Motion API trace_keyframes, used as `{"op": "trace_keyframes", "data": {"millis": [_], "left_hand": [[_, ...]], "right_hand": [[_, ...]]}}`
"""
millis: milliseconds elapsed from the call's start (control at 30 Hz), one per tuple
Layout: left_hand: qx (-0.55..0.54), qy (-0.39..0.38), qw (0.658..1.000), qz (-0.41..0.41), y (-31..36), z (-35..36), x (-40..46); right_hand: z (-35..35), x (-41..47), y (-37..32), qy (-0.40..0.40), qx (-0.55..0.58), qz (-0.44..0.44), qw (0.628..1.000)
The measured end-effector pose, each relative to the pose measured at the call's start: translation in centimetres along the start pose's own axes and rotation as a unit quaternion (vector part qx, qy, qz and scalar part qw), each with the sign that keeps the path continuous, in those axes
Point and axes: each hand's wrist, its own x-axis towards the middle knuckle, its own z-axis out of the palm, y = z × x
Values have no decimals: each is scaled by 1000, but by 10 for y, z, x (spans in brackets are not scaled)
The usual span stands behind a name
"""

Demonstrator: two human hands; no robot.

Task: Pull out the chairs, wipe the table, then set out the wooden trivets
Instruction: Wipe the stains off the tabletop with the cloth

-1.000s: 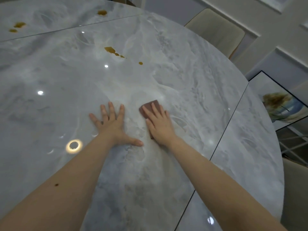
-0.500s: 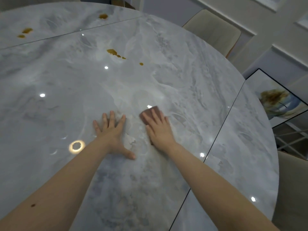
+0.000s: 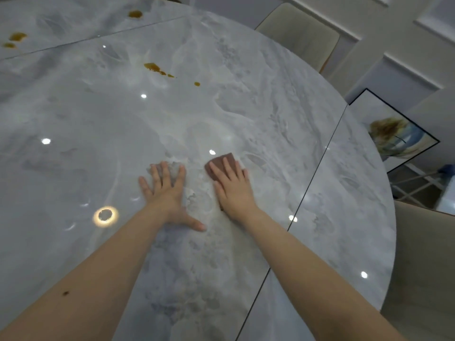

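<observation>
Head view looks down on a round grey marble desk (image 3: 246, 107), glossy, with ceiling light spots reflected on it. Right hand (image 3: 232, 187) lies flat, fingers straight, pressing a brown folded cloth (image 3: 220, 161) onto the desk; open grip, nothing pinched. Cloth sits near the desk middle, mostly hidden under the palm, only its far end showing past the fingertips. Its long axis seems to run with the hand, pointing away from the person and slightly left, but the full shape can't be told. Left hand (image 3: 167, 193) is flat on the bare marble just beside the right, fingers spread, thumb stuck out toward the right hand, holding nothing, also an open grip. The two hands are near but apart.

Amber spill spots (image 3: 155, 67) sit well beyond the cloth toward the far side, with one small drop (image 3: 197, 83) to their right; more amber spots (image 3: 17, 36) at far left and one (image 3: 135, 14) near the far edge. Dark seams (image 3: 312, 166) cross the desk top: one runs from right of the hands down to the near edge, another crosses the far left part.

Beige chair (image 3: 300, 33) stands at the far right edge, another beige chair (image 3: 423, 267) at the near right. Framed abstract painting (image 3: 394, 136) leans low by the white panelled wall (image 3: 406, 50)
</observation>
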Motion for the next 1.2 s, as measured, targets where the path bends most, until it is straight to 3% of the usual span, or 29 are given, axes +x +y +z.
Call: {"op": "trace_keyframes", "data": {"millis": [133,233,333,467,600,667,733,833,1000,1100,1200], "left_hand": [[11,-10,1000,-9,4,-4,-1],[27,-17,999,-19,6,-7,-1],[35,-17,999,-20,6,-6,0],[44,-21,999,-19,6,-7,-2],[50,-24,998,-18,6,-11,-2],[42,-25,999,-20,6,-12,-1],[42,-22,999,-24,7,-11,-1],[48,-17,998,-23,8,-8,-1],[45,-20,999,-21,7,-9,-5],[52,-23,998,-15,8,-14,-9],[53,-17,998,4,13,-16,-13]], "right_hand": [[-10,-53,22,-55,7,-120,991],[-18,-40,69,-20,3,-7,1000],[-12,-13,53,17,-2,89,996],[-2,-31,2,-22,1,-58,998],[-8,-89,35,-65,-15,-147,987],[-17,-96,76,-54,-23,-95,994],[-26,-82,105,-19,-17,13,1000],[-23,-45,91,3,-12,107,994],[-4,-76,23,-39,-5,-71,997],[-9,-131,38,-72,-20,-167,983],[-22,-144,92,-82,-40,-143,985]]}}
